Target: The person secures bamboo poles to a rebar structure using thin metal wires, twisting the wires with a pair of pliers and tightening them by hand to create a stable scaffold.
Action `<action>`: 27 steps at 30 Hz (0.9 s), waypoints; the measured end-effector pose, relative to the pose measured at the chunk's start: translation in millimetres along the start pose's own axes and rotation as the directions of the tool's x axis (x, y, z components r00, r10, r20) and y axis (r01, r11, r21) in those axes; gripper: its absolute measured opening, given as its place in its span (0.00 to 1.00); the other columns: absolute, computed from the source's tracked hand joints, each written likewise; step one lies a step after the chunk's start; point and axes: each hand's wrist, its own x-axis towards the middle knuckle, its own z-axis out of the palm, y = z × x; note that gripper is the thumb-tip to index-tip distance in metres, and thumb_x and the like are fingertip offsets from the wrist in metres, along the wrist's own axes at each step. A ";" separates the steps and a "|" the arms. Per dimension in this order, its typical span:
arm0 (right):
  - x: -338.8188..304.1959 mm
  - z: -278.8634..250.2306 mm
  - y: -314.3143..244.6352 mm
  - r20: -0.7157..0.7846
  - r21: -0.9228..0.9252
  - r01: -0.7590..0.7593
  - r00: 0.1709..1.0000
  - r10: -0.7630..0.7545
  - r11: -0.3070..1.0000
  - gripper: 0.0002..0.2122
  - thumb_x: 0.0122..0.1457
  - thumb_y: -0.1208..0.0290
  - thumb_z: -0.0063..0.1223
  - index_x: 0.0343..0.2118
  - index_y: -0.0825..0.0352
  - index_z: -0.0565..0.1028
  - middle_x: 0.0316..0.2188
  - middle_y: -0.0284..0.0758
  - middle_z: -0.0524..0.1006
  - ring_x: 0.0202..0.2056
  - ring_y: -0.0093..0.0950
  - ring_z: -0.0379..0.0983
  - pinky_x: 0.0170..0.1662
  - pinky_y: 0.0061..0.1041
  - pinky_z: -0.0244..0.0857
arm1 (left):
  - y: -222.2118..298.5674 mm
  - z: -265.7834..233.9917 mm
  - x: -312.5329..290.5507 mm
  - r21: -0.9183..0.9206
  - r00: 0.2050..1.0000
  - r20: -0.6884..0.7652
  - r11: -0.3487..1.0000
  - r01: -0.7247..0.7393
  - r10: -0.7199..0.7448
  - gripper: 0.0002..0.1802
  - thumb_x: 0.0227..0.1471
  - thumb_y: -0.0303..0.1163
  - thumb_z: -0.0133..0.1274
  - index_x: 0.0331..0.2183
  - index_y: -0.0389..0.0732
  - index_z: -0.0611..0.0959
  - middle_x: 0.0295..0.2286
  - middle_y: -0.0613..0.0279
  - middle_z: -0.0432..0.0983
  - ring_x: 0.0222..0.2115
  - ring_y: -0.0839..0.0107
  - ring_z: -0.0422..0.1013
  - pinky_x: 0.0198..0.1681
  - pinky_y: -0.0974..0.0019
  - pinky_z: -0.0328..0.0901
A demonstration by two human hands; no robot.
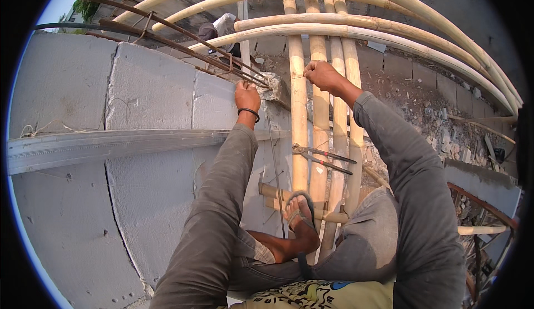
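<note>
My left hand (246, 96) is closed at the top edge of the grey block wall (150, 92), just below the ends of the rusty reinforcing bars (125, 28). What its fingers hold is hidden. Over the upright bamboo poles (299, 114), my right hand (322, 75) pinches what looks like a thin wire, faint against the bamboo. Between the two hands sits a rough concrete stub (275, 90), where the bars end. Long-handled pincers (303, 149) rest across the poles below my right hand, their handles pointing right.
Curved bamboo poles (389, 26) cross at the far side. A metal straightedge (111, 149) lies along the wall. My sandalled foot (300, 211) stands on the bamboo, above rubble-strewn ground (439, 125). Beyond the bars, another person (224, 25) is partly visible lower down.
</note>
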 end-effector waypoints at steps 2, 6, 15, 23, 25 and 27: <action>-4.6 4.3 5.1 0.080 0.030 -0.032 0.996 0.030 0.999 0.10 0.56 0.68 0.49 0.31 0.70 0.77 0.21 0.37 0.76 0.23 0.26 0.71 0.27 0.30 0.65 | -3.9 10.8 9.5 -0.253 0.999 0.000 0.967 0.034 -0.035 0.15 0.54 0.22 0.51 0.45 0.31 0.72 0.41 0.55 0.74 0.41 0.65 0.71 0.47 0.65 0.65; -8.8 12.1 12.4 0.144 0.049 -0.041 0.989 0.033 0.998 0.09 0.56 0.69 0.48 0.29 0.70 0.76 0.22 0.36 0.76 0.22 0.24 0.70 0.26 0.28 0.65 | -4.0 20.8 22.5 -0.363 0.995 -0.096 0.929 -0.071 0.039 0.18 0.55 0.21 0.50 0.48 0.33 0.70 0.43 0.58 0.74 0.43 0.68 0.70 0.48 0.66 0.64; 16.8 39.8 23.2 0.021 -0.012 -0.077 0.997 0.077 0.997 0.14 0.55 0.68 0.44 0.22 0.76 0.75 0.18 0.49 0.74 0.21 0.36 0.73 0.29 0.39 0.67 | -4.7 16.1 13.9 0.174 0.986 -0.040 0.973 -0.152 0.161 0.11 0.59 0.29 0.44 0.43 0.36 0.73 0.40 0.45 0.74 0.42 0.49 0.71 0.45 0.52 0.63; 79.6 88.0 -17.1 -0.085 -0.308 0.172 0.975 -0.207 0.936 0.12 0.56 0.67 0.47 0.33 0.71 0.78 0.30 0.48 0.79 0.34 0.41 0.76 0.39 0.36 0.69 | -0.2 15.5 9.9 0.253 0.983 -0.052 0.954 -0.158 0.177 0.12 0.58 0.24 0.46 0.44 0.35 0.68 0.40 0.49 0.73 0.43 0.49 0.71 0.44 0.53 0.65; 87.4 100.7 -26.5 -0.099 -0.283 0.153 0.977 -0.188 0.947 0.12 0.55 0.67 0.46 0.34 0.71 0.78 0.32 0.50 0.79 0.37 0.45 0.76 0.43 0.38 0.68 | -5.9 16.8 12.4 0.238 0.981 -0.043 0.956 -0.174 0.189 0.12 0.57 0.24 0.46 0.44 0.35 0.68 0.40 0.48 0.72 0.43 0.49 0.70 0.45 0.53 0.64; 93.9 113.2 -34.1 -0.114 -0.252 0.153 0.976 -0.186 0.956 0.13 0.55 0.67 0.45 0.34 0.70 0.78 0.33 0.52 0.78 0.39 0.47 0.75 0.45 0.39 0.67 | -7.9 17.6 15.5 0.219 0.993 -0.021 0.970 -0.108 0.115 0.15 0.56 0.24 0.48 0.45 0.33 0.68 0.42 0.46 0.70 0.45 0.49 0.69 0.47 0.52 0.63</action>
